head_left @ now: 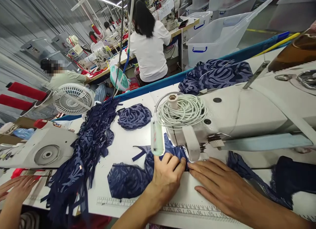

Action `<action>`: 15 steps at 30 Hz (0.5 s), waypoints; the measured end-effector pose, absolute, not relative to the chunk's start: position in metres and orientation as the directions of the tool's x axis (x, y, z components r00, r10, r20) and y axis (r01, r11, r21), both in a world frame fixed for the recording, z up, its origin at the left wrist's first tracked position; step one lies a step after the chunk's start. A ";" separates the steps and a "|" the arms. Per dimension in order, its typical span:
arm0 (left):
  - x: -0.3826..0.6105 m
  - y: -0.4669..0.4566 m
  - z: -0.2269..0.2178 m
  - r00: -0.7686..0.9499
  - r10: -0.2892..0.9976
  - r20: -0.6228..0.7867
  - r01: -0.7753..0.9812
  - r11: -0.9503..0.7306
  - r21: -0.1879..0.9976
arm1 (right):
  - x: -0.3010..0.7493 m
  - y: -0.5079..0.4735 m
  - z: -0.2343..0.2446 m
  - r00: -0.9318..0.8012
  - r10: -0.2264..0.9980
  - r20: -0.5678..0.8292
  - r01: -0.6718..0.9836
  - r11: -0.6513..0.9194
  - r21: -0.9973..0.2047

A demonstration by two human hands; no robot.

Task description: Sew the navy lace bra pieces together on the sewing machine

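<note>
Centrally, in the head view (clock read from your two hands):

- Navy lace fabric, patterned: lying at 12 o'clock, under the needle end of the white sewing machine.
- Your left hand: fingers bent, tips bearing down on the lace close by the needle area; whether they also pinch it, you cannot tell from here.
- Your right hand: fingers straight and laid out flat, palm down, fingertips at the near edge of the same lace, just beside your left hand.
- Lace panel, navy, rounded: 9 o'clock, near your left wrist; you cannot tell whether it joins the piece under your fingers.
- Ruler scale, black marks on the white tabletop: 6 o'clock.
- Coiled pale cord: 12 o'clock, on top of the machine head.
- Light-blue strip: between 2 and 3 o'clock, along the machine arm.
- Dark navy cloth: 3 o'clock, past your right hand.
- Navy lace heap: 1 o'clock, behind the machine.
- Oval lace stack: between 10 and 11 o'clock.
- Tangled navy strips: between 9 and 10 o'clock.
- White fan: 10 o'clock.
- Co-worker's hand: 9 o'clock, at the picture's edge.
</note>
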State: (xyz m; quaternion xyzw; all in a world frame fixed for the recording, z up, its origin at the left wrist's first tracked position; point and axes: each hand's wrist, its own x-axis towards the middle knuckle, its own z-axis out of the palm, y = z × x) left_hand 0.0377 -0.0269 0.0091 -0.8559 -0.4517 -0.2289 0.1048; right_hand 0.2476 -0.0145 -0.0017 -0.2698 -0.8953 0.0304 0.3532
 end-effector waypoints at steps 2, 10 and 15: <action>0.035 -0.021 0.010 0.490 0.716 0.497 0.816 -0.577 0.027 | 0.248 -0.013 -0.003 -0.600 0.520 0.608 0.478 0.843 -0.248; 0.043 -0.002 0.011 0.478 0.757 0.446 0.858 -0.512 -0.049 | 0.246 -0.002 0.002 -0.683 0.539 0.493 0.515 0.834 -0.198; 0.033 -0.004 0.003 0.473 0.745 0.471 0.853 -0.520 -0.033 | 0.271 -0.005 0.005 -0.600 0.576 0.555 0.658 0.750 -0.067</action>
